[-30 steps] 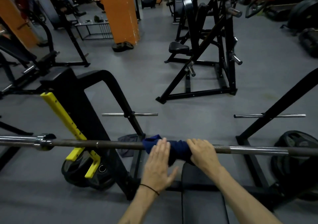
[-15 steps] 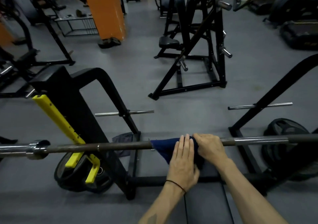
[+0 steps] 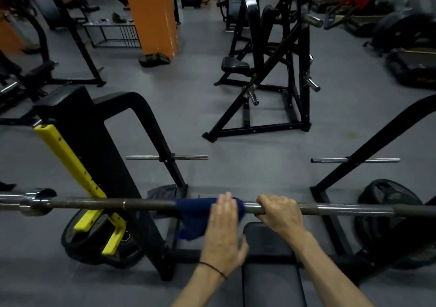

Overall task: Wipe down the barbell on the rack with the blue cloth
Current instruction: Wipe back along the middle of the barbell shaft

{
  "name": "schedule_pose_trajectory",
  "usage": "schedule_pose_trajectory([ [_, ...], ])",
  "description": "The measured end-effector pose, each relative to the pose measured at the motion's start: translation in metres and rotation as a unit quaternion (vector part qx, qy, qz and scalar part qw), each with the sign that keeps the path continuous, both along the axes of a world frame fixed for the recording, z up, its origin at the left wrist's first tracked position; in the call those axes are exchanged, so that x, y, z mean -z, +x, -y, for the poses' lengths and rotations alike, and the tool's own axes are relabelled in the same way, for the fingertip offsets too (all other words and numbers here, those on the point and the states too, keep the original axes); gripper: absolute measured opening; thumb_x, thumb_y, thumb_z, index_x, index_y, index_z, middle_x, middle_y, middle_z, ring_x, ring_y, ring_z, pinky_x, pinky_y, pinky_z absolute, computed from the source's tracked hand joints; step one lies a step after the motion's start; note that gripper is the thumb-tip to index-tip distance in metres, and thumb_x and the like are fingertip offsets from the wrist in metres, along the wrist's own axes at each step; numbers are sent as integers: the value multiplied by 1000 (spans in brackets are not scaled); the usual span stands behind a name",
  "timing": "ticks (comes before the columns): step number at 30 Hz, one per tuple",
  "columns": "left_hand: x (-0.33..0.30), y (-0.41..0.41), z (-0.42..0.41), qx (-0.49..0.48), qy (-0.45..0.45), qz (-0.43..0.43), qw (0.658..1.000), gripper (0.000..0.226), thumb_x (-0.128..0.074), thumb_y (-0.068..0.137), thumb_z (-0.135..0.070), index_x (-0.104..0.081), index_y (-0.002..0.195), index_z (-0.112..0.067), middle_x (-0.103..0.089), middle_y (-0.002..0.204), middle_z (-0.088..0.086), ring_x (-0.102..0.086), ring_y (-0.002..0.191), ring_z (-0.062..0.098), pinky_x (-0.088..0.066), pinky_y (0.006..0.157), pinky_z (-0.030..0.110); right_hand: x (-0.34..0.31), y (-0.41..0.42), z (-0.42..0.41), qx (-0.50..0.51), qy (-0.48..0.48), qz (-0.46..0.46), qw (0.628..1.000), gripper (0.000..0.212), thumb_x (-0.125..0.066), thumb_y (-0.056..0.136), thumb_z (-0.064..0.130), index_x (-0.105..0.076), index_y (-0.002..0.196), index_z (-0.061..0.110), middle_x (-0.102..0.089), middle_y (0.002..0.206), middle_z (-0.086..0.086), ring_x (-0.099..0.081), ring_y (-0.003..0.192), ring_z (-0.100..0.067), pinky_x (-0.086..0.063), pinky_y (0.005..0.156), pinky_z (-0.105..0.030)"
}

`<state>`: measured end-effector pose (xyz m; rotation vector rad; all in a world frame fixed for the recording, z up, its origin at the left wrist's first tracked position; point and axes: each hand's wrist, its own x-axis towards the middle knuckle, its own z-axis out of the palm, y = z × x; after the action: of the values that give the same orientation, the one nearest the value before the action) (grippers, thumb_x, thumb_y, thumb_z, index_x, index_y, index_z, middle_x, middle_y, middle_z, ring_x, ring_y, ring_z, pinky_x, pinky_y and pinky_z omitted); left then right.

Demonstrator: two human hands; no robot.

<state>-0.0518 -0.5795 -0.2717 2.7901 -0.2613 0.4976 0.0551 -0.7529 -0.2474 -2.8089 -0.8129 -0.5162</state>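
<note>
Barbell (image 3: 146, 204): lay horizontally across the lower frame on the rack. Blue cloth (image 3: 195, 217): draped over the bar just left of centre, one end hanging below. Left hand (image 3: 223, 231): fingers straight, pressed flat on the cloth; blurred, so thumb position was unclear. Right hand (image 3: 279, 214): clenched around the bare bar just right of the cloth. Yellow rack guard (image 3: 70, 165): lower left, behind the bar. Bench pad (image 3: 269, 266): bottom centre. Weight plate (image 3: 389, 203): lower right. Orange pillar (image 3: 151, 14): top centre-left.
</note>
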Motion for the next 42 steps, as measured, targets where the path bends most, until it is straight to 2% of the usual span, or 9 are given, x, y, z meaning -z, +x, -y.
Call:
schedule_pose_trajectory([
  [6, -1, 10, 6, 65, 13, 7, 998, 95, -69, 72, -22, -30, 155, 2, -16, 167, 16, -18, 154, 32, -20, 124, 44, 1, 3, 0, -1, -15, 22, 1000, 42, -87, 35, 6, -58, 63, 17, -57, 52, 0, -54, 39, -26, -36, 34, -27],
  [11, 15, -18, -100, -52, 56, 29, 997, 85, -55, 88, -40, -25, 156, 1, -16, 167, 16, -19, 154, 35, -15, 125, 47, -1, -1, -2, 1, -12, -8, 1000, 48, -96, 38, 28, -60, 69, 19, -58, 54, 3, -55, 42, -23, -36, 37, -25],
  [15, 12, -3, -72, -153, 31, 6, 988, 94, -51, 86, -50, -23, 155, 8, -18, 164, 26, -14, 153, 43, -8, 126, 54, -6, -3, -9, 19, -14, 21, 1000, 47, -95, 40, 29, -57, 66, 18, -56, 53, 4, -54, 42, -23, -33, 38, -25],
  [20, 2, 13, 22, 24, 11, 34, 999, 94, -60, 87, -51, -27, 155, 5, -17, 165, 21, -13, 154, 37, -17, 124, 52, -9, -4, -7, 21, -47, 13, 999, 43, -90, 40, 14, -57, 68, 19, -58, 55, 1, -58, 44, -26, -36, 38, -26],
  [23, -1, 11, 9, 46, 14, 19, 999, 87, -59, 91, -51, -30, 156, -1, -20, 166, 15, -17, 155, 30, -23, 123, 49, -7, -5, -3, 22, -52, 4, 998, 42, -85, 40, 4, -57, 70, 17, -60, 56, 0, -59, 45, -28, -37, 37, -28],
  [29, 0, -13, -106, -113, 22, 17, 993, 81, -39, 98, -57, -26, 158, -5, -21, 166, 13, -16, 155, 25, -19, 125, 48, -5, -4, -3, 1, -28, 1, 1000, 40, -93, 55, 27, -59, 73, 17, -60, 59, 2, -57, 45, -25, -40, 37, -30],
  [32, -4, -2, -71, -175, -13, -18, 984, 89, -39, 95, -64, -26, 157, -1, -21, 165, 18, -13, 155, 31, -14, 126, 51, -2, -2, -5, 4, -20, 14, 1000, 40, -93, 56, 29, -59, 73, 18, -60, 58, 3, -57, 45, -24, -40, 37, -30],
  [37, -8, 15, 29, 25, 21, -10, 999, 93, -45, 94, -67, -25, 158, -2, -14, 168, 14, -10, 156, 28, -10, 126, 45, -3, -3, -2, 7, -28, 28, 999, 38, -91, 50, 16, -58, 68, 17, -60, 54, 0, -59, 43, -27, -39, 36, -28],
  [42, -2, -8, -66, -25, 26, 24, 999, 82, -49, 97, -56, -27, 158, -5, -19, 167, 10, -15, 156, 23, -23, 123, 48, 0, 0, 3, -24, -25, 29, 999, 38, -91, 51, 16, -62, 75, 16, -61, 58, 0, -58, 46, -27, -40, 38, -30],
])
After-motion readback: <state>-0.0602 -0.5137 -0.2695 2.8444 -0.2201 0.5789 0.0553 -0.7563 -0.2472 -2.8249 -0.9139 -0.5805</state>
